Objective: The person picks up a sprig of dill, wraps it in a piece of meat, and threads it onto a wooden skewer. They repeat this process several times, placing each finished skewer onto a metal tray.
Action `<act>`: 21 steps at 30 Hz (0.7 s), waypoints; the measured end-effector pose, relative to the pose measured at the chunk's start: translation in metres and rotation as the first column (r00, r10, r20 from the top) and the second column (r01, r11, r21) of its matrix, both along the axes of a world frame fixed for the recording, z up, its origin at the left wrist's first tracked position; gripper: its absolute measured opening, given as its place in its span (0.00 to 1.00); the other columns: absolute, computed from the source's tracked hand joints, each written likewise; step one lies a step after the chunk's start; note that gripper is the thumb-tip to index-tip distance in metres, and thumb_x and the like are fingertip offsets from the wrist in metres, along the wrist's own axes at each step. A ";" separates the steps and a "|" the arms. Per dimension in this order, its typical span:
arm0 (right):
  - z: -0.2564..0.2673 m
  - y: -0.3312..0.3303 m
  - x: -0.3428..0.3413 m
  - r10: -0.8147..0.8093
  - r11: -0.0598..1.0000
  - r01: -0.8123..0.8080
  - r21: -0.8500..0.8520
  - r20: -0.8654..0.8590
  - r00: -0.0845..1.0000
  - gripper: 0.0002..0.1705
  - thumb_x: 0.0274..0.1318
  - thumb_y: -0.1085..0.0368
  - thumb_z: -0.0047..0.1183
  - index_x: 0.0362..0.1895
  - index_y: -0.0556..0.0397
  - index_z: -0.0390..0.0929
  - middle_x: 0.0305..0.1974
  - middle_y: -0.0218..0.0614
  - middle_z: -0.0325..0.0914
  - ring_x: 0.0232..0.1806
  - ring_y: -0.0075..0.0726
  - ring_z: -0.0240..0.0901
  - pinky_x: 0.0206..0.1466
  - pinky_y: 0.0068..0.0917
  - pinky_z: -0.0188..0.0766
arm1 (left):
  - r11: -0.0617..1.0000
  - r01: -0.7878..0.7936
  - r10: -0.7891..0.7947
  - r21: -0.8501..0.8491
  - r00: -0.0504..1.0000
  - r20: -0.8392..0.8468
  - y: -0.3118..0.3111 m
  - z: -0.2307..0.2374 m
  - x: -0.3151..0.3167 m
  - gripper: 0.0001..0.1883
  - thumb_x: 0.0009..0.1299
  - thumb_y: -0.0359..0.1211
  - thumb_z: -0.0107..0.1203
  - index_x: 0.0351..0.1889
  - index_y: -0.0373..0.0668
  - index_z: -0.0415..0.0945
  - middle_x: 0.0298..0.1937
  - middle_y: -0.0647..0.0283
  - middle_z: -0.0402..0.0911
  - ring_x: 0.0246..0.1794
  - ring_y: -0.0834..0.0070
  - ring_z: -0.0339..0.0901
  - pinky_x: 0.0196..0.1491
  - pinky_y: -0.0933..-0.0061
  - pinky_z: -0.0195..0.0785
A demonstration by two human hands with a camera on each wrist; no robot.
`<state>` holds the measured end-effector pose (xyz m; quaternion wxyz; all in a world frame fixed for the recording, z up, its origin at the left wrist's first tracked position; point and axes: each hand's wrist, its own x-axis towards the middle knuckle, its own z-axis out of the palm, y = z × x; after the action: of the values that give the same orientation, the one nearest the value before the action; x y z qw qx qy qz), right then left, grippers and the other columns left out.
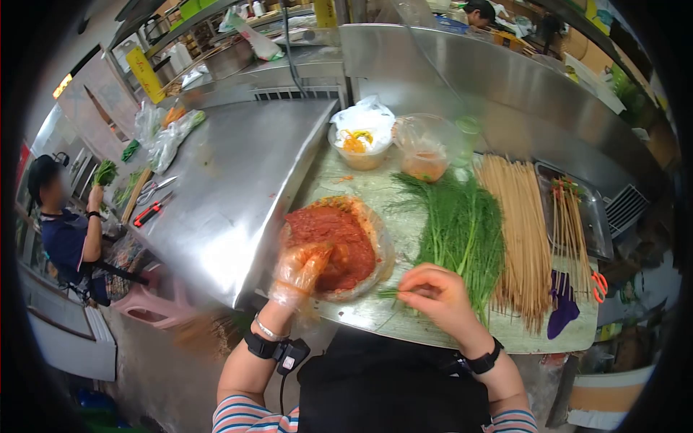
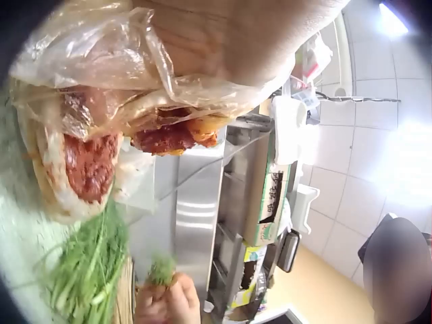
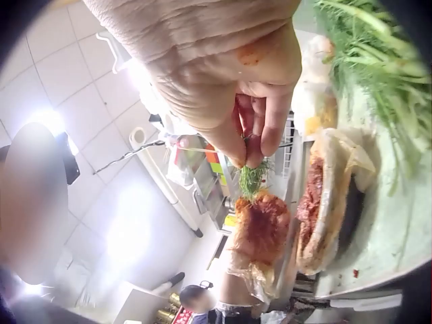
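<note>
My left hand (image 1: pixel 299 267) wears a clear plastic glove smeared orange-red. It is at the near left rim of a large bowl (image 1: pixel 382 249) heaped with red minced paste (image 1: pixel 336 231). In the right wrist view its curled fingers cup a lump of the red paste (image 3: pixel 264 226). To the right of the bowl, my bare right hand (image 1: pixel 440 296) pinches a small green sprig (image 3: pixel 253 179) of feathery herb between thumb and fingertips, its tip pointing toward the gloved hand. A large pile of the same feathery herb (image 1: pixel 462 231) lies just beyond my right hand.
Many wooden skewers (image 1: pixel 512 238) lie right of the herbs. Further right are a metal tray (image 1: pixel 603 231) with loaded skewers, a purple glove (image 1: pixel 563 314) and orange-handled scissors (image 1: pixel 599 287). Plastic tubs (image 1: pixel 429 166) stand behind. A steel counter (image 1: pixel 231 159) adjoins on the left; another person (image 1: pixel 65 224) sits beyond.
</note>
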<state>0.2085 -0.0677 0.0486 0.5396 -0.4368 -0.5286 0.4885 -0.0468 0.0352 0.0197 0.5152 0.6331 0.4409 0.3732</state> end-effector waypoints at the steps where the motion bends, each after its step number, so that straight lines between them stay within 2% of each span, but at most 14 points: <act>1: 0.007 0.005 -0.005 0.041 0.999 -0.041 0.027 0.020 0.999 0.05 0.47 0.77 0.57 0.32 0.60 0.78 0.36 0.34 0.77 0.38 0.27 0.75 0.43 0.21 0.74 | 0.982 0.087 -0.033 -0.165 0.953 0.302 -0.004 -0.009 0.004 0.12 0.68 0.29 0.49 0.46 0.33 0.75 0.42 0.60 0.80 0.39 0.76 0.77 0.45 0.75 0.71; 2: 0.012 0.011 -0.010 0.036 0.996 -0.042 0.081 0.076 0.996 0.05 0.47 0.77 0.58 0.32 0.60 0.78 0.36 0.34 0.77 0.37 0.27 0.75 0.42 0.22 0.73 | 0.931 0.215 -0.007 -0.295 0.818 0.575 -0.007 -0.020 0.008 0.13 0.69 0.29 0.49 0.48 0.33 0.74 0.44 0.60 0.79 0.40 0.75 0.77 0.46 0.75 0.72; 3: 0.016 0.017 -0.014 0.032 0.990 -0.050 0.133 0.132 0.991 0.05 0.47 0.76 0.58 0.31 0.59 0.78 0.35 0.35 0.77 0.37 0.28 0.76 0.42 0.23 0.73 | 0.851 0.369 0.077 -0.374 0.616 0.784 -0.012 -0.029 0.011 0.14 0.70 0.30 0.49 0.50 0.33 0.73 0.47 0.60 0.78 0.41 0.74 0.77 0.47 0.74 0.73; 4: 0.018 0.020 -0.017 0.028 0.980 -0.063 0.186 0.186 0.982 0.05 0.47 0.76 0.58 0.31 0.59 0.78 0.35 0.35 0.77 0.36 0.29 0.76 0.41 0.23 0.73 | 0.936 0.273 -0.110 -0.221 0.827 0.551 -0.021 -0.018 0.018 0.15 0.70 0.30 0.48 0.53 0.32 0.70 0.49 0.59 0.76 0.43 0.74 0.77 0.47 0.73 0.73; 5: 0.019 0.022 -0.018 -0.002 0.974 -0.053 0.222 0.242 0.970 0.05 0.46 0.75 0.58 0.31 0.59 0.78 0.34 0.36 0.77 0.36 0.30 0.76 0.40 0.24 0.73 | 0.979 0.200 -0.188 -0.033 0.956 0.225 -0.030 -0.006 0.024 0.17 0.71 0.29 0.48 0.56 0.32 0.68 0.52 0.58 0.75 0.44 0.73 0.76 0.48 0.72 0.74; 7: 0.018 0.027 -0.019 -0.060 0.953 -0.048 0.298 0.344 0.937 0.06 0.45 0.75 0.58 0.31 0.58 0.78 0.34 0.37 0.78 0.35 0.33 0.76 0.39 0.25 0.72 | 0.939 0.283 -0.203 -0.196 0.915 0.348 -0.043 0.030 0.036 0.17 0.71 0.29 0.48 0.56 0.31 0.68 0.50 0.58 0.76 0.45 0.73 0.76 0.48 0.73 0.74; 8: 0.016 0.028 -0.020 -0.067 0.951 -0.048 0.304 0.357 0.932 0.06 0.45 0.75 0.59 0.31 0.58 0.78 0.34 0.37 0.78 0.36 0.33 0.76 0.40 0.25 0.72 | 0.916 0.306 -0.213 -0.258 0.918 0.335 -0.045 0.034 0.041 0.17 0.70 0.26 0.48 0.57 0.31 0.68 0.48 0.57 0.77 0.44 0.73 0.77 0.48 0.73 0.73; 11: 0.010 0.025 -0.020 -0.077 0.953 -0.044 0.299 0.382 0.921 0.07 0.44 0.75 0.59 0.32 0.58 0.79 0.36 0.38 0.78 0.38 0.33 0.76 0.42 0.25 0.71 | 0.935 0.273 -0.207 -0.228 0.939 0.276 -0.047 0.025 0.043 0.17 0.69 0.23 0.47 0.56 0.30 0.69 0.45 0.58 0.78 0.43 0.74 0.77 0.47 0.74 0.73; 13: 0.007 0.022 -0.020 -0.070 0.963 -0.039 0.267 0.385 0.920 0.06 0.45 0.74 0.58 0.32 0.57 0.79 0.38 0.37 0.78 0.39 0.33 0.76 0.42 0.25 0.71 | 0.930 0.243 -0.137 -0.277 0.926 0.353 -0.050 0.022 0.047 0.16 0.68 0.22 0.48 0.55 0.30 0.69 0.43 0.58 0.79 0.43 0.73 0.78 0.45 0.74 0.74; 16: 0.019 0.016 -0.011 -0.190 0.955 0.077 0.285 0.392 0.900 0.06 0.46 0.74 0.58 0.33 0.56 0.79 0.40 0.36 0.77 0.40 0.30 0.75 0.42 0.24 0.72 | 0.935 0.202 -0.085 -0.293 0.925 0.369 -0.050 0.019 0.052 0.16 0.68 0.22 0.48 0.54 0.30 0.70 0.42 0.58 0.79 0.40 0.72 0.78 0.44 0.74 0.75; 18: 0.015 0.017 0.022 -0.305 0.940 0.223 0.256 0.346 0.887 0.06 0.48 0.71 0.59 0.34 0.56 0.79 0.39 0.34 0.77 0.41 0.27 0.73 0.38 0.22 0.71 | 0.932 0.162 -0.039 -0.324 0.934 0.356 -0.049 0.014 0.052 0.16 0.68 0.22 0.48 0.54 0.30 0.71 0.42 0.57 0.79 0.38 0.72 0.79 0.43 0.75 0.75; 20: -0.013 0.023 0.079 -0.465 0.883 0.416 0.217 0.277 0.841 0.05 0.49 0.72 0.59 0.33 0.56 0.79 0.33 0.31 0.77 0.33 0.24 0.73 0.36 0.17 0.69 | 0.944 0.131 -0.011 -0.303 0.930 0.368 -0.047 0.006 0.046 0.15 0.68 0.22 0.48 0.52 0.29 0.71 0.40 0.55 0.79 0.37 0.71 0.79 0.42 0.74 0.76; 21: -0.013 0.022 0.108 -0.507 0.858 0.499 0.123 0.358 0.784 0.05 0.50 0.71 0.58 0.33 0.57 0.79 0.28 0.29 0.78 0.30 0.22 0.74 0.34 0.18 0.69 | 0.945 0.145 -0.023 -0.291 0.922 0.386 -0.045 0.000 0.049 0.14 0.68 0.21 0.48 0.51 0.29 0.72 0.40 0.54 0.79 0.36 0.70 0.80 0.41 0.73 0.76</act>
<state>0.3170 -0.0460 0.0360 0.5428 -0.6413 -0.4922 0.2277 0.0019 -0.0096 0.0199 0.7003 0.4777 0.3593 0.3902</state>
